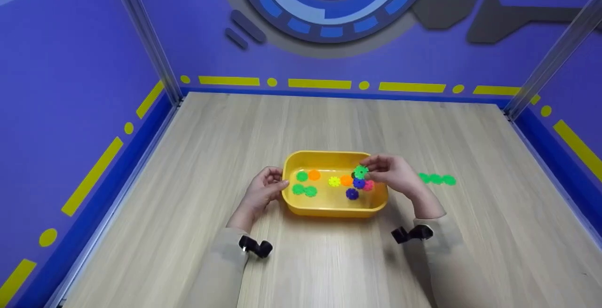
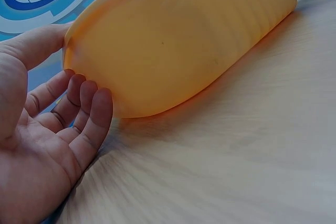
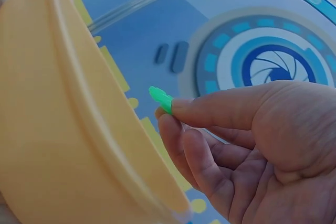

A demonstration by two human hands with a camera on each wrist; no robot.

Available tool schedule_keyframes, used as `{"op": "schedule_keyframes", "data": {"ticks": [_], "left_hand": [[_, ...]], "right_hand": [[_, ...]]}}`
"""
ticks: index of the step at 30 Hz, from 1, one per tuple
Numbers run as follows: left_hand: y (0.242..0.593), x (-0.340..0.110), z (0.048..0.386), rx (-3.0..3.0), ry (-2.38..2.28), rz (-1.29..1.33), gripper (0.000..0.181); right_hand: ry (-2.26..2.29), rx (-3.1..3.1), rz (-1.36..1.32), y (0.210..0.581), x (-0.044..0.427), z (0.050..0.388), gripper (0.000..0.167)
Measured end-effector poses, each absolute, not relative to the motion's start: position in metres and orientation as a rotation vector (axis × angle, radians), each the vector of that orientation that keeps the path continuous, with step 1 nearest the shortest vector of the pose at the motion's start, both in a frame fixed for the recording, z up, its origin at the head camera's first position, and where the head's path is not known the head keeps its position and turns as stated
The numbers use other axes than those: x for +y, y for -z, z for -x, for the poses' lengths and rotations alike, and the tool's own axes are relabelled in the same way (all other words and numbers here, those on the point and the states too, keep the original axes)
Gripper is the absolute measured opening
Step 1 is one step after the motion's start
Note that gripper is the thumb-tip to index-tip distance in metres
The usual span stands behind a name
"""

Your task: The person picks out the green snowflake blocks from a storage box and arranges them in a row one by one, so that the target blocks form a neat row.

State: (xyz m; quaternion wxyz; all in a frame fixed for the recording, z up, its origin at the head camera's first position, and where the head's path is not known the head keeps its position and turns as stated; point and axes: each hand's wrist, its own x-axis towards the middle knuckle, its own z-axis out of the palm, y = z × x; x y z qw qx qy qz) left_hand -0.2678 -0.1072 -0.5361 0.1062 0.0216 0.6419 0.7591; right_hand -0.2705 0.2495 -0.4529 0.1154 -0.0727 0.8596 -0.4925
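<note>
A yellow plastic bin point(image 1: 329, 211) stands on the table with several small notched discs in it: green point(image 1: 302, 176), orange point(image 1: 314, 175), yellow point(image 1: 334, 181), dark blue point(image 1: 352, 193) and pink. My left hand point(image 1: 263, 191) grips the bin's left end; in the left wrist view its thumb lies over the rim and the fingertips touch the outer wall. Over the right side of the bin, my right hand point(image 1: 392, 174) pinches a green notched disc point(image 3: 161, 99) between thumb and forefinger. Part of the discs below is hidden by it.
To the right of the bin, a row of joined green discs point(image 1: 437, 179) lies on the wooden table point(image 1: 225, 134). Blue-purple panels point(image 1: 84, 77) enclose the table at the back and both sides, with metal posts at the corners.
</note>
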Motion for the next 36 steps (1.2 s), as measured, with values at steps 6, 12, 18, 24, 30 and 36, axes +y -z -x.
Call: {"op": "schedule_keyframes", "data": {"ticks": [6, 12, 18, 24, 30, 36], "left_hand": [[0.536, -0.107, 0.268, 1.881, -2.241, -0.057, 0.039], [0.536, -0.106, 0.27, 1.867, -2.25, -0.052, 0.037], [0.536, -0.107, 0.269, 1.879, -2.24, -0.054, 0.037], [0.536, -0.107, 0.268, 1.875, -2.239, -0.068, 0.037], [0.537, -0.107, 0.268, 1.89, -2.234, -0.067, 0.036], [0.537, -0.107, 0.269, 1.893, -2.236, -0.062, 0.035]], "right_hand": [[1.44, 2.556, 0.153, 0.446, 0.262, 0.268, 0.035], [1.487, 2.564, 0.148, 0.441, 0.277, 0.268, 0.041], [1.536, 2.563, 0.137, 0.437, 0.29, 0.266, 0.046], [1.571, 2.589, 0.147, 0.435, 0.301, 0.266, 0.046], [1.628, 2.599, 0.127, 0.432, 0.317, 0.264, 0.047], [1.661, 2.634, 0.078, 0.431, 0.333, 0.26, 0.049]]}}
